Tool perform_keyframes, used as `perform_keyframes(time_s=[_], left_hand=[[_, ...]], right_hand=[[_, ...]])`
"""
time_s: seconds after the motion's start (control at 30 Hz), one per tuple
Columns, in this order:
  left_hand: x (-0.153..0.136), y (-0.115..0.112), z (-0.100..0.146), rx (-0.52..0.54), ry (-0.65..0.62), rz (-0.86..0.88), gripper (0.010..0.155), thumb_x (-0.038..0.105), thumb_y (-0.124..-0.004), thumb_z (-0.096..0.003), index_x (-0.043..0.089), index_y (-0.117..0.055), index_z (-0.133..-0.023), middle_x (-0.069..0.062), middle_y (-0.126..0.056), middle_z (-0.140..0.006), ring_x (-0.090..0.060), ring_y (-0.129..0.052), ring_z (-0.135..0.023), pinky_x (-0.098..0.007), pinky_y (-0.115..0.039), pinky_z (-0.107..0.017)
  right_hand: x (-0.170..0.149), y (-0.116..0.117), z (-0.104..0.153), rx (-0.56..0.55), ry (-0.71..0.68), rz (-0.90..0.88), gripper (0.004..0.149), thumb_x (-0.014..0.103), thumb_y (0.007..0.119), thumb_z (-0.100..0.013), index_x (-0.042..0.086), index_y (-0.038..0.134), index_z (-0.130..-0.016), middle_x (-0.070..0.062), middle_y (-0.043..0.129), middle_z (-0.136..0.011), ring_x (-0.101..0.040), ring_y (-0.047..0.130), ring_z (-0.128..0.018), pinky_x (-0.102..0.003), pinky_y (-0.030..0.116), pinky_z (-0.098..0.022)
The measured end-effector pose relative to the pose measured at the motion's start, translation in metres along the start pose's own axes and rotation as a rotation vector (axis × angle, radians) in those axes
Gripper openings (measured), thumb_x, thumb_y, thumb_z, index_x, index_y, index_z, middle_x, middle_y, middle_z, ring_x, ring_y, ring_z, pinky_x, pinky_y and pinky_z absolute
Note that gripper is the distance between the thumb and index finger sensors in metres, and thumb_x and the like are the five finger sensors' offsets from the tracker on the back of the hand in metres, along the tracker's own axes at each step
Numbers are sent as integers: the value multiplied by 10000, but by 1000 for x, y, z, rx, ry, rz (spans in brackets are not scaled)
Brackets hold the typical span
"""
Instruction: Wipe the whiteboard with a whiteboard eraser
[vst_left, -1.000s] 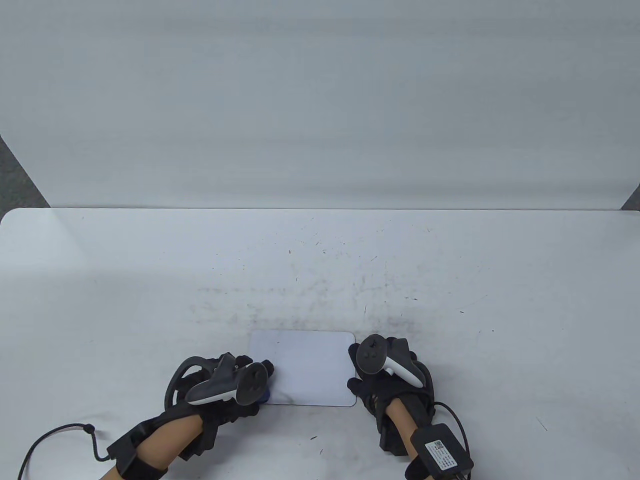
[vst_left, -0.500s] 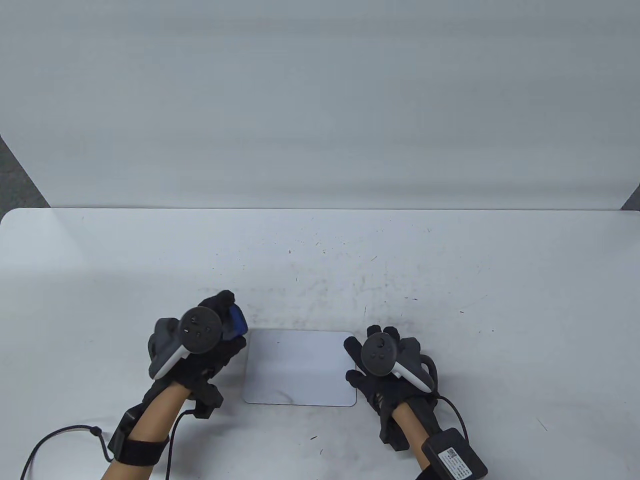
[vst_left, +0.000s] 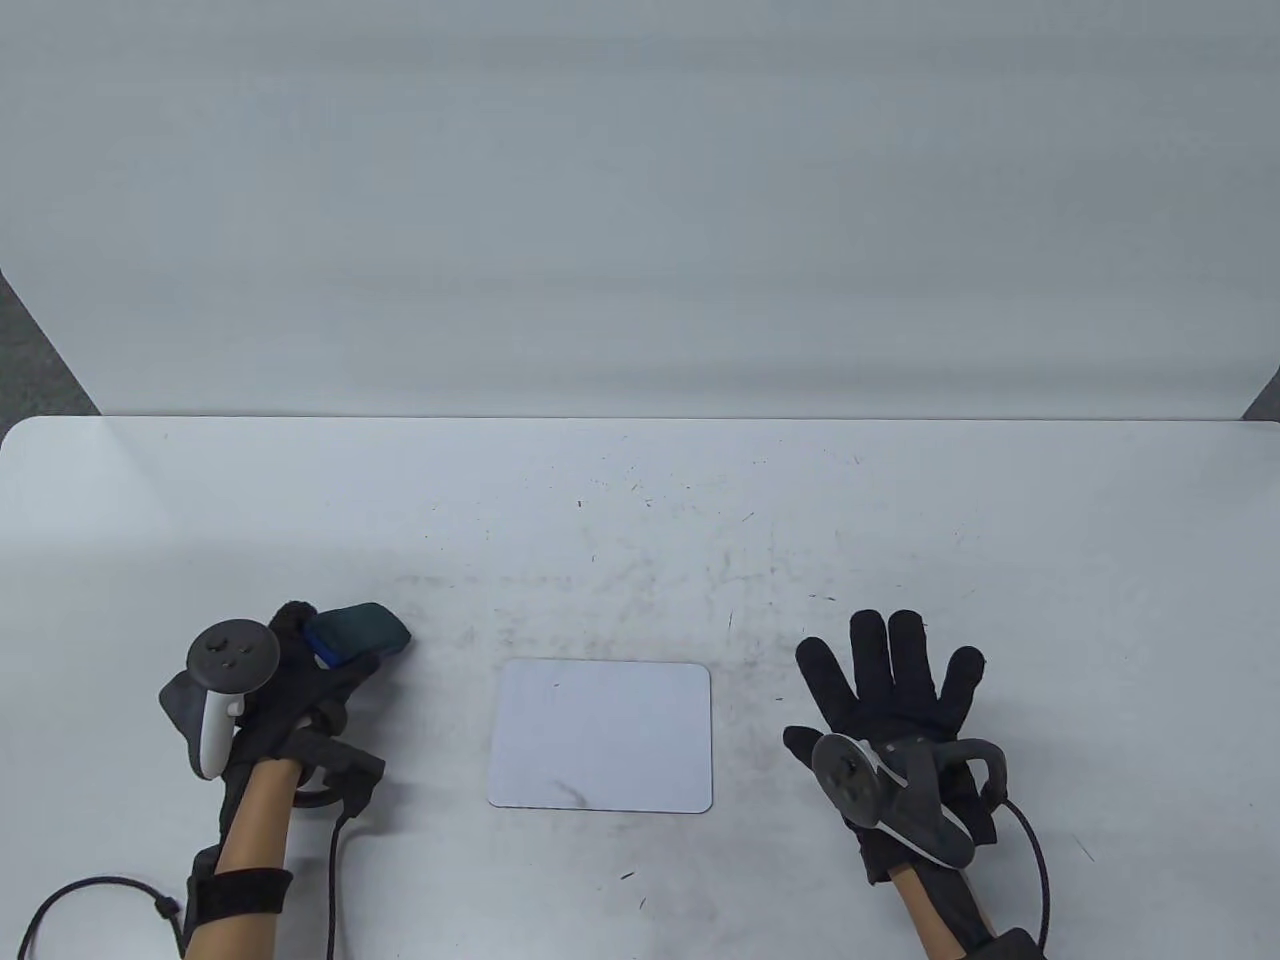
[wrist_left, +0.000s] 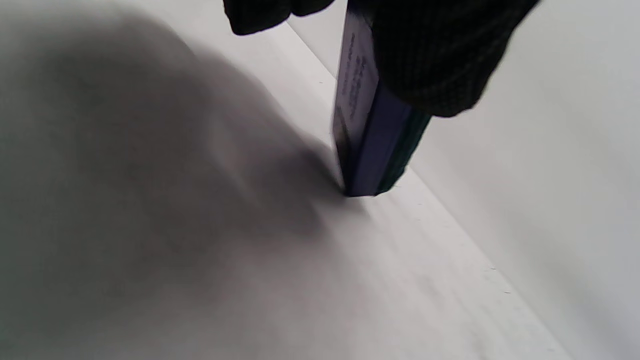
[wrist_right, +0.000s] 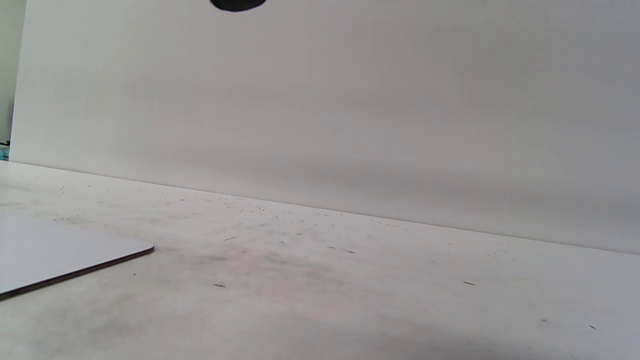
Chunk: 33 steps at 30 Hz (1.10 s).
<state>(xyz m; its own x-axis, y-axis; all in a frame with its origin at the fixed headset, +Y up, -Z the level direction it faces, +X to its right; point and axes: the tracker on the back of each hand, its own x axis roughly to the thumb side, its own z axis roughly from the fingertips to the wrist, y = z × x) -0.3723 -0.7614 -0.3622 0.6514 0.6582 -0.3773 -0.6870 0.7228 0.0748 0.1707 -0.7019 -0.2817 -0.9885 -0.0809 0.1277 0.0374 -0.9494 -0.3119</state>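
Note:
The small white whiteboard (vst_left: 602, 733) lies flat on the table near the front edge, with a faint dark smudge near its front edge; its corner shows in the right wrist view (wrist_right: 60, 252). My left hand (vst_left: 285, 690) is left of the board and grips the blue whiteboard eraser (vst_left: 355, 634), which stands on its edge touching the table in the left wrist view (wrist_left: 372, 135). My right hand (vst_left: 890, 690) lies flat on the table right of the board, fingers spread, holding nothing.
The white table (vst_left: 640, 500) is speckled with dark marks behind the board. A white backdrop wall (vst_left: 640, 200) rises at the table's far edge. Cables trail from both wrists at the front.
My left hand has carried the eraser off the board, leftward onto the table. My right hand has let go of the board's right edge, moved right and spread flat.

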Motion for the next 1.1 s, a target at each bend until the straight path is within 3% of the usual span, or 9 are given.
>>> perform_keyframes(time_s=[0.1,0.3,0.53,0.67,0.83,1.1], left_hand=[[-5,1,-3,18,64,-166,955,445,-871,-419,219,-156,-1010,-215,-236,-1137,-493,-375,-1080,-625,-338,-749],[10,-17,-14,-13,161,-502,955,541,-811,-420,217,-148,-1027,-205,-156,-1143,-523,-248,-1079,-662,-268,-743],[35,-37,-31,-88,239,-661,945,617,-703,-431,216,-101,-1040,-191,-75,-1146,-530,-162,-1080,-683,-226,-744],[41,-41,-35,-96,251,-662,1004,652,-653,-424,192,-11,-1045,-191,-13,-1134,-545,-111,-1066,-699,-205,-736],[56,-34,-14,-48,102,-626,1030,659,-654,-418,205,27,-1043,-199,31,-1121,-566,-45,-1046,-739,-186,-712],[100,8,64,176,-196,-523,994,624,-701,-420,226,-71,-1078,-205,-83,-1156,-583,-122,-1051,-754,-217,-705]], right_hand=[[-2,1,4,-4,13,-7,754,696,475,-335,402,318,-1011,-95,221,-1173,-426,55,-1025,-778,72,-604],[2,10,6,50,11,44,762,714,447,-334,419,228,-1001,-66,134,-1165,-412,26,-1023,-776,65,-605],[5,12,6,70,27,30,773,720,441,-332,413,198,-998,-66,132,-1166,-413,31,-1025,-775,68,-606],[5,14,5,87,35,32,776,720,441,-333,410,191,-998,-67,130,-1166,-413,33,-1026,-775,68,-606],[5,13,5,82,35,30,779,721,441,-332,408,188,-998,-67,137,-1167,-415,38,-1027,-775,70,-607],[12,8,7,60,6,7,794,722,441,-332,381,208,-1009,-68,171,-1172,-419,52,-1030,-776,75,-608]])
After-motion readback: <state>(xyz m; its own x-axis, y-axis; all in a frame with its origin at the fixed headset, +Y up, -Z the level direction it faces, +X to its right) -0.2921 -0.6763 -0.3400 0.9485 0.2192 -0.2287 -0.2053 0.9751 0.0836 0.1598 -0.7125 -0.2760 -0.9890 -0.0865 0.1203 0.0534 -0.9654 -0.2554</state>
